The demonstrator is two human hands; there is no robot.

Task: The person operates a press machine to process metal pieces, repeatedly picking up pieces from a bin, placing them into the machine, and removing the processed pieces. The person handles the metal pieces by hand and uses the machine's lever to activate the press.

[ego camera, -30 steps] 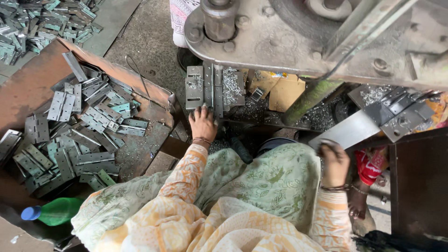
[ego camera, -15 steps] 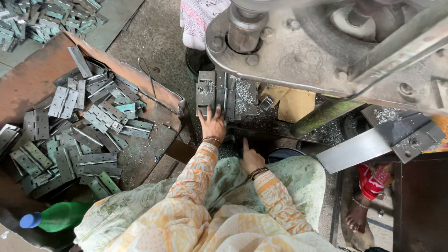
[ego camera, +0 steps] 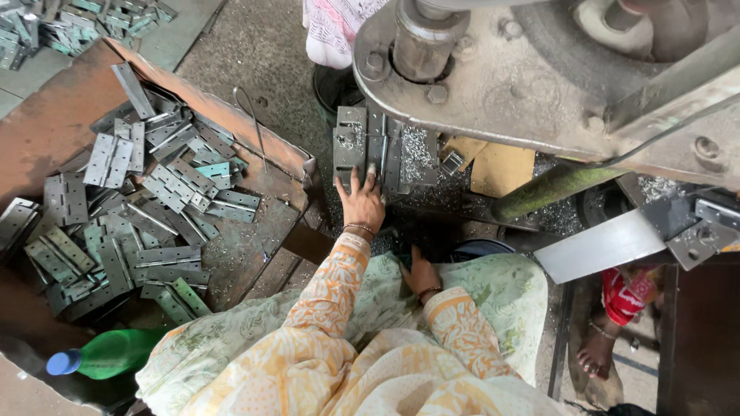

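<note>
My left hand [ego camera: 361, 202] lies flat with its fingers spread on a stack of grey metal plates [ego camera: 351, 142] on the press bed, just under the big machine head [ego camera: 539, 85]. It presses on them without gripping. My right hand [ego camera: 420, 273] rests lower, at the edge of the pale green cloth [ego camera: 493, 296] over my lap. Its fingers point into the dark gap below the bed, and I cannot see whether they hold anything. Both sleeves are orange patterned.
A rusty tray [ego camera: 254, 246] at the left holds several grey hinges [ego camera: 139, 200]. A green bottle with a blue cap [ego camera: 104, 354] lies at the lower left. Metal shavings [ego camera: 420, 154] and a cardboard piece [ego camera: 501, 169] are on the bed. Another person's foot [ego camera: 597, 350] is at the right.
My right hand has come in from the far right to the middle of my lap. My left hand has stayed on the metal plates. The view has shifted a little.
</note>
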